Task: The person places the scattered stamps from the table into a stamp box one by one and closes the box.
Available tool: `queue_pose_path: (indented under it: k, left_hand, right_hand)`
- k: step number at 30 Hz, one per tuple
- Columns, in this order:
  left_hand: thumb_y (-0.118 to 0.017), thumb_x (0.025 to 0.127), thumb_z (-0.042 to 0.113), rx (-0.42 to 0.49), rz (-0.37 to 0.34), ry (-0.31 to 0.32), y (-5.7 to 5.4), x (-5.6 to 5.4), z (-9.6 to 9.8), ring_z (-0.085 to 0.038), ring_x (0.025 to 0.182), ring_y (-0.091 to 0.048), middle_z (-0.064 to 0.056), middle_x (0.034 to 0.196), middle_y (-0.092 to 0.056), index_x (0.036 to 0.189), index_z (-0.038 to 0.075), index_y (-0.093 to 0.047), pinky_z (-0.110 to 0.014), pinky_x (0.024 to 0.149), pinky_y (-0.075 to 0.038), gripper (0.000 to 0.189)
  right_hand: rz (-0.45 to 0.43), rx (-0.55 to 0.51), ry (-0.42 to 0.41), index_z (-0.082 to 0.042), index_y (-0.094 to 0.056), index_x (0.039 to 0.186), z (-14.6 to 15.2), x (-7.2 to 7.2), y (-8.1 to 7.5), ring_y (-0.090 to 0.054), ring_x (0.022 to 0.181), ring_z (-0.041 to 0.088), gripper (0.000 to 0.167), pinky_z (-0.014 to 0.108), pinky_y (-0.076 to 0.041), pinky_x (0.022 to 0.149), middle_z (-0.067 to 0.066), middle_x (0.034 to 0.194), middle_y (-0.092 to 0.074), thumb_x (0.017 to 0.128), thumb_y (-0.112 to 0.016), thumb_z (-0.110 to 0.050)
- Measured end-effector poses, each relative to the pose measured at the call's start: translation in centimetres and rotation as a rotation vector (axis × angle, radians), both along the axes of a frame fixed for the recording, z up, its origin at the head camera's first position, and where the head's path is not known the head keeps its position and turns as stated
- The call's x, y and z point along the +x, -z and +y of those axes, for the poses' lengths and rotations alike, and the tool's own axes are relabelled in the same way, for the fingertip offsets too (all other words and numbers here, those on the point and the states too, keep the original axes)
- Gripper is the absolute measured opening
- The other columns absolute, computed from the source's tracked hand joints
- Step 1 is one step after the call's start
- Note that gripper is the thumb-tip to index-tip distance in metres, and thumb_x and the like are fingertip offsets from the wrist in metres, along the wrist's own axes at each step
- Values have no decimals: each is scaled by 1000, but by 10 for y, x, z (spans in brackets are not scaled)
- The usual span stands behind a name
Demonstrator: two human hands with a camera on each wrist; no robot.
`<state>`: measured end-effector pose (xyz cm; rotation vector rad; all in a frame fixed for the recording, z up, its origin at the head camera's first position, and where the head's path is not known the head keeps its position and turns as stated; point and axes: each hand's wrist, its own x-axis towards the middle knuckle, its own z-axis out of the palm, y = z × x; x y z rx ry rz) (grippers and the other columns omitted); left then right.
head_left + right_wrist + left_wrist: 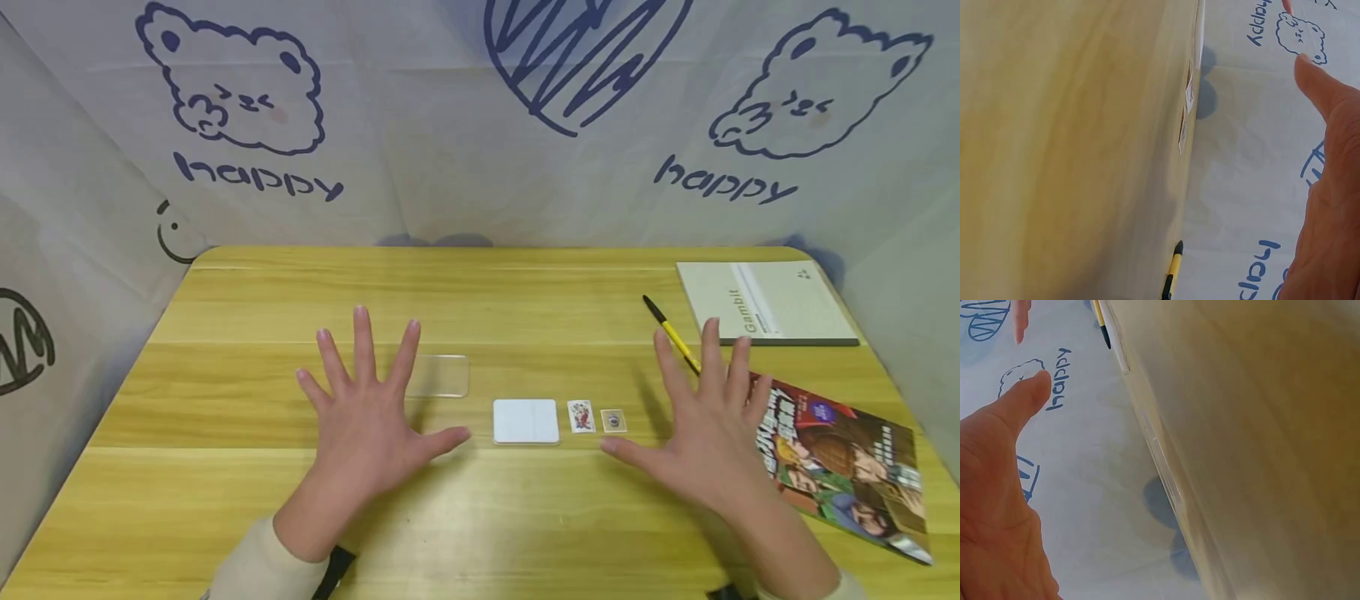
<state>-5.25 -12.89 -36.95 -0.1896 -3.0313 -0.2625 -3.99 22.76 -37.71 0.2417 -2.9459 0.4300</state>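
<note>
Both hands hover above the wooden table with fingers spread wide and nothing held. My left hand (363, 433) is at the left, its fingers partly covering a clear rectangular plastic piece (448, 377). Between the two hands lies a white rectangular card or case (526, 421). Right of it sit a small picture card (581, 417) and a smaller clear square with a dark round mark (613, 421). My right hand (708, 433) is over the right side, its thumb near that small square. In the right wrist view, the small picture card (1189, 94) appears edge-on.
At the back right lies a pale notebook (772, 300) marked "Gambit". A yellow and black pen (671, 332) lies left of it. A colourful comic-style booklet (847, 467) is at the right, partly behind my right hand. White cloth (435, 167) with blue drawings hangs around the table (480, 517).
</note>
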Motion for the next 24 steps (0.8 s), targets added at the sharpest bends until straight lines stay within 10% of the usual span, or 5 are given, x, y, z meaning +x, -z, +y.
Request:
queue_pose_path:
  k: [9, 14, 18, 24]
  left_hand:
    - [-75, 67, 76, 163, 6, 38, 2, 4, 0, -56, 140, -12, -26, 161, 0, 162, 30, -8, -74, 100, -24, 125]
    - [-85, 68, 59, 291, 14, 95, 4, 4, 5, -42, 114, -49, -25, 131, -49, 161, 21, -20, -56, 87, -44, 119]
    - [-88, 70, 51, 381, -58, 126, 6, 6, 11, -27, 87, -56, -14, 107, -59, 159, 18, -27, -42, 70, -48, 113]
    - [-90, 72, 42, 517, -168, 200, 13, 3, 19, -14, 66, -45, -3, 83, -54, 154, 13, -38, -33, 60, -41, 101]
  right_hand:
    - [15, -234, -59, -30, -10, 162, 0, 5, 3, -7, 143, 45, 129, 75, -3, 103, 16, 161, -10, 64, -89, -58]
    - [10, -439, -83, -32, -31, 157, -4, 6, 6, -42, 107, 29, 111, 50, -41, 83, 13, 125, -43, 67, -95, -35]
    - [13, -602, -127, -26, -49, 147, -9, 3, 11, -42, 74, 19, 91, 29, -39, 62, 10, 93, -49, 69, -95, -17]
    - [-116, -757, -140, -16, -60, 137, -16, -3, 24, -32, 55, 12, 75, 27, -35, 50, 6, 69, -35, 70, -93, -13]
